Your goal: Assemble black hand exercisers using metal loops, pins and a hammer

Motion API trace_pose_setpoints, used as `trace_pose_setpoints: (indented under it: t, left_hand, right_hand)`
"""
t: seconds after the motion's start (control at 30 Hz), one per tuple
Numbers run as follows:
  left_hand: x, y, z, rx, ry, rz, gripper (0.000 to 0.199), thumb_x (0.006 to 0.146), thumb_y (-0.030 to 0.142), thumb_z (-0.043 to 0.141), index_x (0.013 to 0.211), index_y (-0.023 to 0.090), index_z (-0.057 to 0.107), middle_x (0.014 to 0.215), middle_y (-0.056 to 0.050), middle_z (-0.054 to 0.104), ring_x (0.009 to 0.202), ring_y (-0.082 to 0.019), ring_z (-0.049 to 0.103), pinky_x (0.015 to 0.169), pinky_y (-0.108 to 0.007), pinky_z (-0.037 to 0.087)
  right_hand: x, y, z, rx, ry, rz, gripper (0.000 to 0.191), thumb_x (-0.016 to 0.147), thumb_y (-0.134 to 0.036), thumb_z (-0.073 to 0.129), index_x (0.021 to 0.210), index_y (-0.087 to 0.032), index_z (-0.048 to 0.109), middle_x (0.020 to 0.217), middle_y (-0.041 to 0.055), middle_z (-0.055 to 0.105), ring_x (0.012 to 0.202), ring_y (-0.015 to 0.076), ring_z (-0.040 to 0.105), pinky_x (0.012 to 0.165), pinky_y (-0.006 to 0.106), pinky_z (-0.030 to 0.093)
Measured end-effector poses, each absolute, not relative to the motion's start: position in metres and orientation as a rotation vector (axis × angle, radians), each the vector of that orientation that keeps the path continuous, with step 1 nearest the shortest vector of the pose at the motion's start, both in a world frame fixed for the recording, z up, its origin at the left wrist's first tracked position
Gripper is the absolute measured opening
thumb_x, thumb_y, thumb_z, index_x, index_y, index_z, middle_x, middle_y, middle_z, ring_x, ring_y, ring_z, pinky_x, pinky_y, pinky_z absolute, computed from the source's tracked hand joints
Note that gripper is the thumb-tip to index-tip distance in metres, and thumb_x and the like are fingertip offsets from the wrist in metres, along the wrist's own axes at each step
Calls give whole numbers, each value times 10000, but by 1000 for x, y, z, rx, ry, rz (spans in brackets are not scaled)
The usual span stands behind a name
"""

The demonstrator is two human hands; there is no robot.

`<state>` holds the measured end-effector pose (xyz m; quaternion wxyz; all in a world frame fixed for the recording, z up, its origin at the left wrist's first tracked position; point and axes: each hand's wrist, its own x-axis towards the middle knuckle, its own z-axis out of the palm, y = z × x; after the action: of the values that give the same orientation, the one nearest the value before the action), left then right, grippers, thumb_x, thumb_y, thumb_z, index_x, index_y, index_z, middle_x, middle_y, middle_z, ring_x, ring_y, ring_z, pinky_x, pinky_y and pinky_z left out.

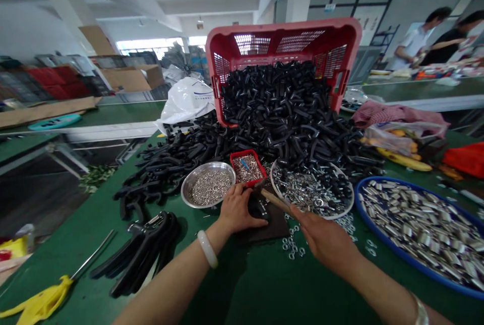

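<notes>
My left hand (pixel 240 209) grips a black plastic part (pixel 260 208) on a dark pad (pixel 270 226). My right hand (pixel 325 239) is shut around the wooden handle of a hammer (pixel 276 200), whose head sits just above that part and is partly hidden. Behind my hands stand a steel bowl of small silver pieces (pixel 207 186), a small red tray of pins (pixel 247 167) and a white plate of metal fittings (pixel 312 191). Loose metal rings (pixel 292 247) lie below the plate. A heap of curved black plastic parts (pixel 287 113) spills from a tilted red crate (pixel 283 47).
A green workbench (pixel 242 284) carries it all. A blue tray of silver sleeves (pixel 416 229) lies right, black assembled pieces (pixel 141 249) and yellow-handled shears (pixel 45 300) left. A cloth and bananas (pixel 404 161) lie far right. Two people (pixel 427 37) work at another bench.
</notes>
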<state>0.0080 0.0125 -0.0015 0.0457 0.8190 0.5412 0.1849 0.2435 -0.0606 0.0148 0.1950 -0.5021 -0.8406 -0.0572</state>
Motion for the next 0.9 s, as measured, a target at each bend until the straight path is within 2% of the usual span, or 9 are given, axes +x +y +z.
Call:
trace_pose_setpoints:
  t: [0.07,0.2,0.4,0.53,0.67,0.73,0.9]
  left_hand:
    - [8,12,-1,2499,1662,575,923,382,764,551,1092,174,526,1161,-111,442,1102,-325,364,993,-475,212]
    - [7,11,0,2516,1681,582,919,375,762,555,1101,200,517,1154,-90,455,1105,-316,365,1023,-496,110]
    - [7,10,0,2516,1709,546,915,385,770,538,1099,198,517,1147,-94,467,1110,-321,369,1027,-510,87]
    - [8,10,1,2538,1697,544,916,394,772,534,1108,199,514,1152,-97,471,1120,-324,353,1017,-544,45]
    - [9,10,1,2533,1709,512,917,390,772,536,1106,199,518,1158,-101,473,1111,-328,359,1006,-568,16]
    - [9,10,0,2537,1711,512,918,388,772,536,1103,197,518,1163,-101,471,1111,-331,359,998,-584,17]
    - [9,12,2,2538,1724,461,932,382,777,531,1114,200,513,1154,-101,474,1105,-341,362,983,-610,28]
  right_hand:
    - [243,-60,26,-1389,-2390,-135,505,774,-141,361,1272,-213,409,844,88,649,635,183,622,519,289,513]
    - [239,-63,39,-1405,-2272,-133,501,814,-176,349,1315,-177,338,999,129,620,764,192,622,607,296,521]
    - [248,-54,18,-1505,-2423,39,505,752,-150,387,1252,-201,435,861,84,661,674,198,630,581,348,527]
    - [270,-53,25,-1514,-2269,111,458,779,-214,413,1235,-202,452,1024,85,641,839,204,629,723,358,519]
    - [273,-60,36,-1529,-2089,73,466,805,-285,423,1259,-185,419,1109,96,602,922,205,607,766,333,509]
    - [264,-61,37,-1487,-2130,60,475,809,-264,412,1277,-186,397,1157,97,571,970,205,583,809,341,487]
    - [243,-50,34,-1541,-2406,190,523,750,-148,413,1270,-196,415,1014,89,643,839,212,621,723,368,503]
